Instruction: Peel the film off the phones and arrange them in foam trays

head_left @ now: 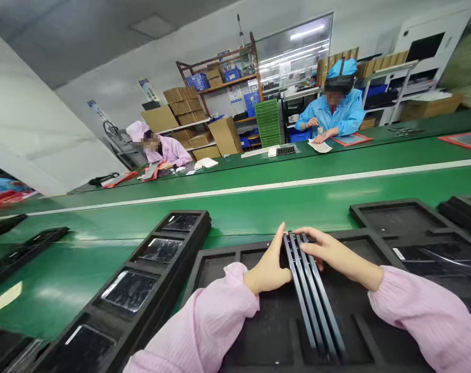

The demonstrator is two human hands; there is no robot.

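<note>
Three thin dark panels (313, 295) stand on edge, side by side, in a black compartment tray (227, 259) in front of me. My left hand (268, 264) presses flat against their left side, fingers stretched along the far end. My right hand (328, 251) rests on the right side, fingers curled over the panels' top edges at the far end. Both arms wear pink sleeves.
A stack of black trays (142, 280) with glossy panels in the compartments lies to my left. More black trays (406, 217) sit to the right. A green conveyor belt (259, 207) runs across. Two seated people work on the far side, one in pink (165, 150), one in blue (336, 114).
</note>
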